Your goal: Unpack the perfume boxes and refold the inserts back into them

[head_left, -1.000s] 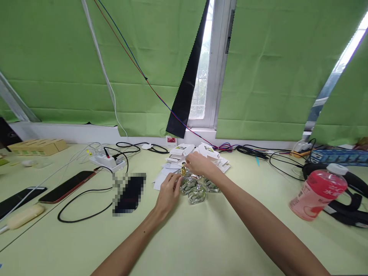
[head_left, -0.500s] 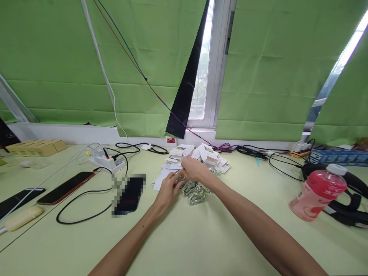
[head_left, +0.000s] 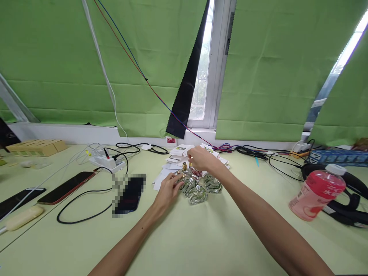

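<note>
A cluster of small clear glass bottles (head_left: 197, 195) lies on the table, some with a gold neck (head_left: 184, 165); one further back looks reddish. My left hand (head_left: 167, 189) is at the cluster's left side, thumb and fingers curled round a glass bottle (head_left: 183, 177) that they partly hide. Above the back of the cluster is my right hand (head_left: 200, 158), its fingers pinched together and pointing down. A thin gold-coloured bit shows just under those fingertips, too small to name. White cardboard boxes (head_left: 181, 150) are heaped behind, partly covered by my right hand.
Left are a dark phone (head_left: 129, 195), a reddish-edged phone (head_left: 67, 188), a power strip (head_left: 106, 163) and loose black cables. A pink drink bottle (head_left: 317, 193) and a black strapped object (head_left: 353, 207) stand right. Cables run along the wall.
My right hand has moved right and slightly up from beside my left hand, uncovering the gold neck and more glass bottles. The left hand has stayed nearly still.
</note>
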`<state>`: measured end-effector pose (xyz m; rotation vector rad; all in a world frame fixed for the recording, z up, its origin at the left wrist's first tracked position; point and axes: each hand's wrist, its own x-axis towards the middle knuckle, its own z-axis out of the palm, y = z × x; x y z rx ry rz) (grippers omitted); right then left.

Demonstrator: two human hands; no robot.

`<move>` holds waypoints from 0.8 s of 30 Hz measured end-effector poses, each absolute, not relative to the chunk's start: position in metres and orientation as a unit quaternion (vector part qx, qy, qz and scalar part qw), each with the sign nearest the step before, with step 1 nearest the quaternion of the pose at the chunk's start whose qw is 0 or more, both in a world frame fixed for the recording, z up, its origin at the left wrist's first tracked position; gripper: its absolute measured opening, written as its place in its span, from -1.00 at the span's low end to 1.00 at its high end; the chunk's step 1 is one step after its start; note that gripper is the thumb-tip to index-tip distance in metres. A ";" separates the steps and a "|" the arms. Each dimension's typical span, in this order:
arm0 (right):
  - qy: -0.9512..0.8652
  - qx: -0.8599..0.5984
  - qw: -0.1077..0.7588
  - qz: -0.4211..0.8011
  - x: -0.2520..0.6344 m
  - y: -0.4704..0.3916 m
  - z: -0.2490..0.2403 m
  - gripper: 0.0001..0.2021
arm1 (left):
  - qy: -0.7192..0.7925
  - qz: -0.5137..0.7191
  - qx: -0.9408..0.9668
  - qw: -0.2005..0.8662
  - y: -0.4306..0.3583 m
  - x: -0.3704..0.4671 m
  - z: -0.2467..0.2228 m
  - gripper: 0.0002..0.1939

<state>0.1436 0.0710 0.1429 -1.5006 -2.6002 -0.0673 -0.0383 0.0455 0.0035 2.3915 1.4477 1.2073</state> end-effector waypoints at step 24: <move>-0.857 -0.508 0.087 0.014 0.123 0.097 0.103 -0.67 | 0.525 0.437 0.710 0.170 0.072 -0.052 0.009 -0.55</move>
